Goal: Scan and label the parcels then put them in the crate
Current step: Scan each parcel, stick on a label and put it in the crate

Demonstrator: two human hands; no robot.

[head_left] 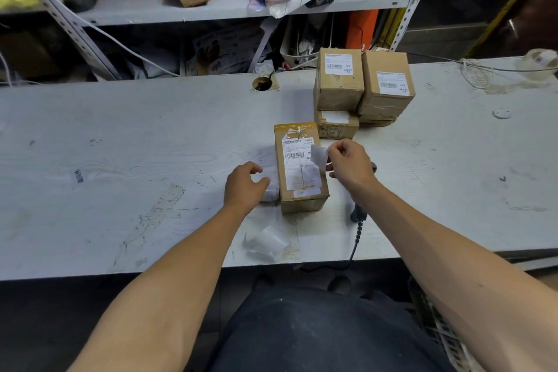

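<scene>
A brown cardboard parcel (299, 169) with a barcode label on top lies on the white table (120, 160) in front of me. My right hand (350, 166) pinches a small white label (318, 155) just above the parcel's right edge. My left hand (244, 187) hovers at the parcel's left side with loosely curled fingers, over a white roll (270, 193) lying against the box; I cannot tell if it touches. A black barcode scanner (359, 214) lies on the table, partly hidden under my right wrist.
Several labelled brown boxes (362, 84) are stacked behind the parcel. Peeled white backing paper (267, 241) lies near the front edge. A tape roll (540, 63) sits at the far right. A cluttered shelf (211, 6) stands behind. A crate's rim (434, 323) shows at lower right.
</scene>
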